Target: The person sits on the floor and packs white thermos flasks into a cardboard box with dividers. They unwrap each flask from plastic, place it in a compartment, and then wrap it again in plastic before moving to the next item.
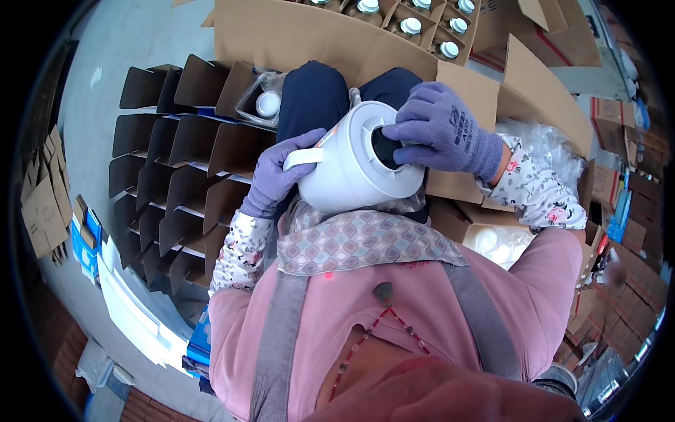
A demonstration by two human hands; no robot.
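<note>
A white jug (340, 173) with a side handle lies tilted over my lap, its end with a round opening turned toward my right. My left hand (275, 174), in a purple knit glove, is closed around the handle. The gloved fingers of my right hand (444, 133) are bent into the opening, over something black (385, 148). Whether that black is a separate part or the dark inside, I cannot tell. Fingertips of the right hand are partly hidden there. Clear plastic wrapping (302, 216) shows beneath the jug.
To my left stands a cardboard divider grid (186, 151), with a plastic-wrapped white item (268, 104) in one corner. An open carton (309, 35) ahead holds several white-capped bottles (410, 27). At right, another open carton (545, 91) contains clear plastic bags (545, 148).
</note>
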